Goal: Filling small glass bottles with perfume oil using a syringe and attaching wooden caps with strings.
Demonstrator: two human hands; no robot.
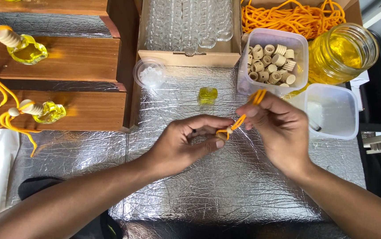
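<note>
Both forearms come up from the bottom edge over a crinkled silver foil mat (226, 194). Left hand (186, 144): fingers curled in, thumb and forefinger pinched shut on a small pale bead or cap (222, 135) at the lower end of an orange cord (243, 116). Right hand (279, 128): fingertips closed on the same cord higher up, its doubled end sticking out above the knuckles. Cord runs taut between the two hands, held just above the mat, mid-frame. Small bottle of yellow liquid (207, 95) stands alone on the foil, just beyond the hands. Behind it: cardboard box of clear empty bottles (186, 22), small round clear cup (149, 73), clear tub of wooden ribbed caps (272, 62), pile of orange cords (292, 15), large jar of yellow liquid (341, 53), empty clear tub (332, 110). At left, two filled bottles with caps and cords, (26, 48) and (46, 111), lie on wooden shelves (79, 57). Risks, as judged: the bead is small and only pinched, so a slack grip could drop it onto the crinkled foil, where it would be hard to spot; a sweep of the right wrist could tip the small bottle and spill it. Unclear: whether the cord passes through the bead, since the left fingers cover it; the hands are slightly blurred; the cord pile and box are cut off at top.
</note>
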